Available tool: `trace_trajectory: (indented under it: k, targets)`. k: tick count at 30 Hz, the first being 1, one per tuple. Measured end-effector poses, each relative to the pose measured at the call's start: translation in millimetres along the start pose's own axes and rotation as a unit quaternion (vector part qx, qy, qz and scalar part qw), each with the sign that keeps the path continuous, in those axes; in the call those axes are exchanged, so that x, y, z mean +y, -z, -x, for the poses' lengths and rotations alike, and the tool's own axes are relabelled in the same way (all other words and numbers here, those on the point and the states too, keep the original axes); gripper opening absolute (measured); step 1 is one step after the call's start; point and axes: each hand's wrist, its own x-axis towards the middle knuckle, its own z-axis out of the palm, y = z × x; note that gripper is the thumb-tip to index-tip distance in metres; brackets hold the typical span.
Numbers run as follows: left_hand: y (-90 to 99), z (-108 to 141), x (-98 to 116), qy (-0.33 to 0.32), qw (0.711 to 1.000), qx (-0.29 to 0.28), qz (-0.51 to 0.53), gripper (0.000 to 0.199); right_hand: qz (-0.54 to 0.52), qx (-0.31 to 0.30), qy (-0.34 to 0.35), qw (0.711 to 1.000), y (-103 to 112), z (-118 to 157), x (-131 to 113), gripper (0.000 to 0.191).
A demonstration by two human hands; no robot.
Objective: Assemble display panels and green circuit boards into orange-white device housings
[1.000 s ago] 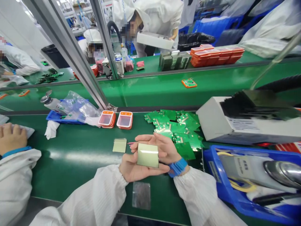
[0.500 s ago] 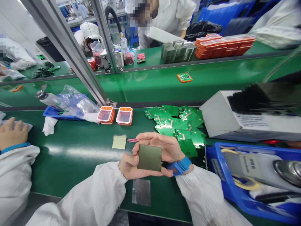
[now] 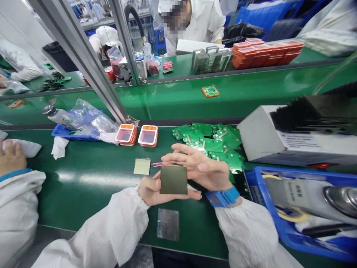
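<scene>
My left hand [image 3: 149, 190] grips a dark, square LCD panel [image 3: 173, 180], its thumb on the left edge and its fingers underneath. Behind the panel's right side is my right hand [image 3: 210, 169], open with its fingers stretched out; whether it touches the panel cannot be made out. A small pale strip shows under the panel's right edge, its kind unclear. To the left lies a pale square panel [image 3: 142, 166], with thin pink strips [image 3: 157, 164] beside it. Nearer me a clear square film [image 3: 167, 224] lies flat on the green bench [image 3: 100, 201].
Green circuit boards [image 3: 205, 130] lie heaped behind my hands. Two stacks of orange-rimmed frames [image 3: 148, 136] stand left of them. A white box [image 3: 259, 134] and a blue bin [image 3: 256, 186] flank the right. At far left rests a co-worker's hand [image 3: 12, 158].
My right hand has let go of the panel and drawn up and right, fingers extended. The panel has shifted slightly left and up in my left hand. The orange-framed board behind has moved left.
</scene>
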Motion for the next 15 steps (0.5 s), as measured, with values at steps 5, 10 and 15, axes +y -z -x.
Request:
trace_trajectory:
  k: [5, 10, 15]
  targets:
    - [0.0, 3.1, 10.4, -0.032, 0.999, 0.038, -0.01, 0.06, 0.084, 0.024, 0.036, 0.996, -8.3, 7.5, -5.2, 0.059]
    - [1.3, 3.4, 10.5, -0.029, 0.999, 0.023, -0.037, 0.064, 0.139, 0.059, 0.082, 0.985, -15.4, 5.7, 6.4, 0.055]
    - [3.8, 2.0, 9.8, -0.04, 0.998, -0.038, -0.027, 0.083, 0.155, 0.061, 0.09, 0.982, -12.8, 4.9, 9.6, 0.051]
